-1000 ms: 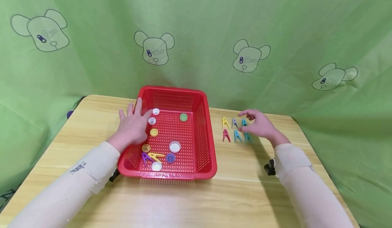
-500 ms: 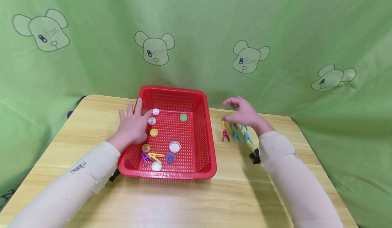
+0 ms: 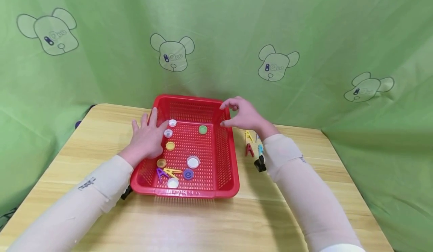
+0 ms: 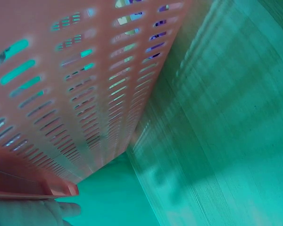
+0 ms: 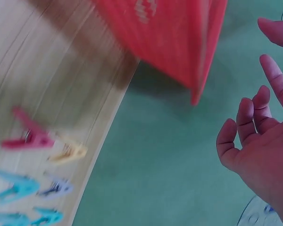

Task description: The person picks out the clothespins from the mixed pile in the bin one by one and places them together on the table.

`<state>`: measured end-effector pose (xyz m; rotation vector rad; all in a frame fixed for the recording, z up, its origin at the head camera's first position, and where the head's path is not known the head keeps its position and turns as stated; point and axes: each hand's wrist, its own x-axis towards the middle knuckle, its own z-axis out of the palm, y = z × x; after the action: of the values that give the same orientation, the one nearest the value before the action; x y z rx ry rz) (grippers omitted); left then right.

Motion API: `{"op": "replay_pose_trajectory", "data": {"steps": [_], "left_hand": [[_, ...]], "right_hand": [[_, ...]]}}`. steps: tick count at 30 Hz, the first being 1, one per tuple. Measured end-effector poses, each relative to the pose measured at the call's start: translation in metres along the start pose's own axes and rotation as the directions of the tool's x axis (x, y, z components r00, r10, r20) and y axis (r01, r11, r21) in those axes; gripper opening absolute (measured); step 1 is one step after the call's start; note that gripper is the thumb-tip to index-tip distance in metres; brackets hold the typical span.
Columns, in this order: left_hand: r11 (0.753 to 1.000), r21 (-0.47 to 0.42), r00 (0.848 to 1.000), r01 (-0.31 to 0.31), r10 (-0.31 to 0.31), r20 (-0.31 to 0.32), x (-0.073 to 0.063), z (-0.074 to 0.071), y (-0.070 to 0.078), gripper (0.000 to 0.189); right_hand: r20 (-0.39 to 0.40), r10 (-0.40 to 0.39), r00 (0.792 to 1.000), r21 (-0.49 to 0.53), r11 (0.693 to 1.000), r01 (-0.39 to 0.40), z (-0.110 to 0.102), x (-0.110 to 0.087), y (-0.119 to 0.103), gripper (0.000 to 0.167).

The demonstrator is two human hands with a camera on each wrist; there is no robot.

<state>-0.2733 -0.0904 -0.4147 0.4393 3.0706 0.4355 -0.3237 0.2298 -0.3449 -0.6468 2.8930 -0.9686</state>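
A red plastic basket [image 3: 185,193] with slotted sides stands on the wooden table. My left hand [image 3: 147,137] rests over its left rim, fingers spread straight; the left wrist view shows the fingers [image 4: 68,209] at the rim. At the basket's far right corner, my right hand [image 3: 245,114] hovers with thumb and index finger apart, holding nothing. Inside lie a green bottle cap [image 3: 203,129], several white, yellow and brown ones, a purple cap [image 3: 188,174], a yellow clothespin [image 3: 171,172] and a purple clothespin [image 3: 161,175].
Right of the basket, several clothespins lie in two rows: a red clothespin [image 5: 30,134], a yellow one, a grey-blue one and several turquoise ones. My right forearm [image 3: 301,188] covers part of them in the head view. A green curtain [image 3: 216,56] hangs behind the table [image 3: 152,225].
My right hand has moved left from above the clothespins to the basket's far right corner, with nothing held. My left hand and the basket have stayed in place.
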Motion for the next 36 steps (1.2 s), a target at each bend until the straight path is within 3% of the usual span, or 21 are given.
{"op": "replay_pose_trajectory", "data": {"steps": [14,21,27,36], "left_hand": [[1.000,0.004,1.000,-0.008,0.008,-0.003,0.001,0.000,-0.002,0.088],[1.000,-0.011,1.000,-0.006,0.006,0.015,0.001,-0.002,-0.002,0.088],[1.000,-0.001,1.000,-0.006,0.006,0.015,0.001,-0.002,-0.001,0.085],[1.000,0.015,1.000,-0.019,0.019,-0.005,0.002,0.000,-0.003,0.087]], "right_hand": [[0.097,-0.090,0.991,-0.013,0.996,0.091,0.039,0.028,-0.048,0.045],[0.123,-0.077,0.989,0.037,0.997,0.073,0.050,0.032,-0.066,0.043],[0.149,-0.113,0.982,0.093,0.991,0.099,0.068,0.030,-0.069,0.039],[0.268,-0.202,0.942,0.239,0.961,0.138,0.104,0.024,-0.063,0.040]]}}
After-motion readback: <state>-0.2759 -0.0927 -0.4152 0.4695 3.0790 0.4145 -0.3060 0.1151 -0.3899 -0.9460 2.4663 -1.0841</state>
